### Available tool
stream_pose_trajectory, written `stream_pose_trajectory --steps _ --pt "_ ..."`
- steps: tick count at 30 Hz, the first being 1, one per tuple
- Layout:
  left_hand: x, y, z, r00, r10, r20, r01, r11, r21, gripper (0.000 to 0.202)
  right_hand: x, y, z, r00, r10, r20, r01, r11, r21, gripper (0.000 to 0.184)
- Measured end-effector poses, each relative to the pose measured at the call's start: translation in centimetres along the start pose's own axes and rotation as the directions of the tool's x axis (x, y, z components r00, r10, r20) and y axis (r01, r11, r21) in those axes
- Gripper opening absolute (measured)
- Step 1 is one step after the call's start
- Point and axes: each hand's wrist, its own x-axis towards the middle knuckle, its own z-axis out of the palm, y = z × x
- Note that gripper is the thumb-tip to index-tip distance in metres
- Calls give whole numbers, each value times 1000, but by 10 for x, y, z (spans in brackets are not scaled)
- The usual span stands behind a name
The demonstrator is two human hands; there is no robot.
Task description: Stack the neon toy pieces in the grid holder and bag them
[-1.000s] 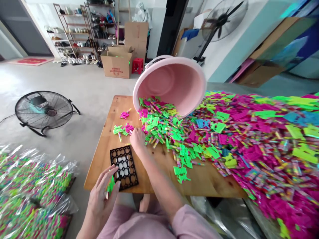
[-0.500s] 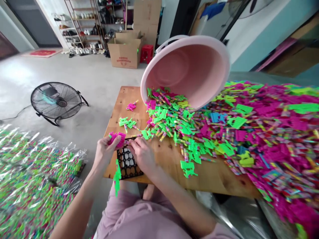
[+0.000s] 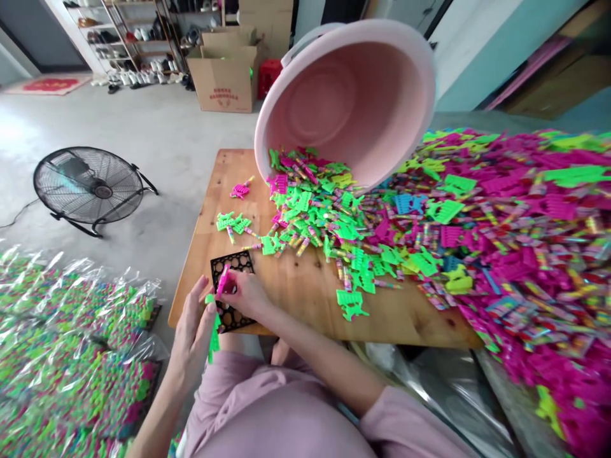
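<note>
My right hand (image 3: 249, 295) pinches a small pink plastic piece (image 3: 223, 278) with a candy-like tube, holding it over the near part of a black grid tray (image 3: 233, 262). Just left of it, my left hand (image 3: 191, 326) is open, its fingers stretched out and the thumb close to a green plastic piece (image 3: 214, 337). That green piece hangs at the tray's left edge; whether the thumb touches it I cannot tell. The tray lies at the front left of the wooden table (image 3: 296, 299), partly covered by my right hand.
A pink tub (image 3: 346, 95) lies tipped, green and pink pieces (image 3: 310, 213) spilling from its mouth. A large heap (image 3: 515, 229) covers the right side. On the floor stand a black fan (image 3: 88, 191), plastic-wrapped filled trays (image 3: 71, 343) and a cardboard box (image 3: 222, 79).
The pink piece has passed from my left hand to my right, which lowered it toward the tray. My left hand has let go and opened. The whole view has shifted slightly.
</note>
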Motion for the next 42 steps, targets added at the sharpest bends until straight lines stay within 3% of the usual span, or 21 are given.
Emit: stream_pose_trajectory --steps 6,9,12,16,19,21,24,26,28,31,34,38,42 --pt "6 -9 2 1000 -6 -14 6 1000 -20 58 7 -10 -3 995 -71 72 83 980 -180 12" --pt "5 -9 3 999 -33 -1 33 999 -22 60 5 -14 0 994 -62 85 89 929 -360 12" --pt "3 -5 8 997 -24 -67 23 1000 -16 72 0 -17 5 985 -91 148 151 868 -473 15" --pt "5 -2 12 997 43 -65 -42 999 19 70 0 -14 0 975 -111 194 189 874 -447 12" --pt "6 -4 12 998 54 -14 -54 998 36 62 24 -12 -26 968 -70 239 140 948 -286 25" --pt "5 -5 11 997 69 -33 -67 996 59 62 47 -16 -45 990 -48 136 82 963 -257 29" --pt "2 -3 10 975 102 -197 -83 991 100 74 66 -26 -55 994 -91 -59 69 953 -296 7" --pt "-2 2 10 951 89 -297 -49 989 142 86 59 -28 -46 989 -146 -1 140 954 -265 9" --pt "-5 8 12 943 43 -330 20 983 185 93 39 -24 -28 981 -177 82 190 961 -202 15" --pt "-9 15 17 941 -29 -337 97 978 187 87 7 -11 -4 977 -169 129 182 978 -100 30" --pt "-12 18 19 940 -46 -339 107 981 164 75 -7 -1 9 984 -138 108 137 990 20 33" --pt "-15 15 16 945 -81 -316 115 989 90 68 -3 4 15 999 -43 28 41 996 79 15" --pt "-21 16 16 951 -2 -309 83 964 251 57 -2 9 18 997 -74 15 73 995 75 13"
